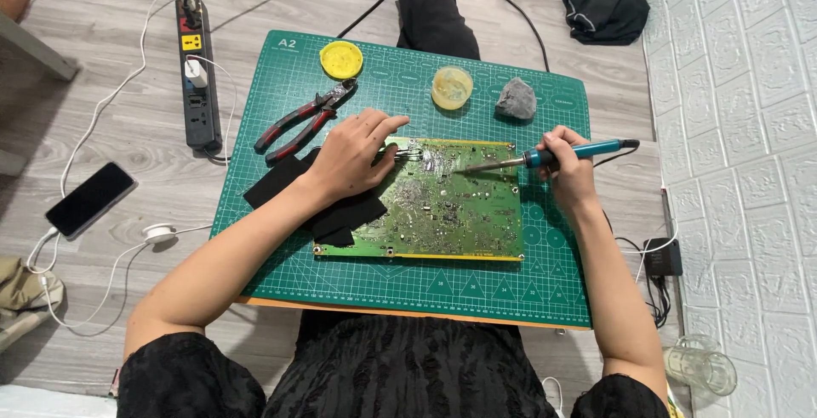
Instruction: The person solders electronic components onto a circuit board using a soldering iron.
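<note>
Right hand (568, 167) fingers wrapped round the teal-handled soldering iron (545, 157), tip on the green rectangular circuit board (442, 205), left hand (353, 158) pinching metal tweezers (400, 154) there, soldering underway.

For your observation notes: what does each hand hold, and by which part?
Right hand: soldering iron, by its blue handle. Left hand: tweezers, rear end.
</note>
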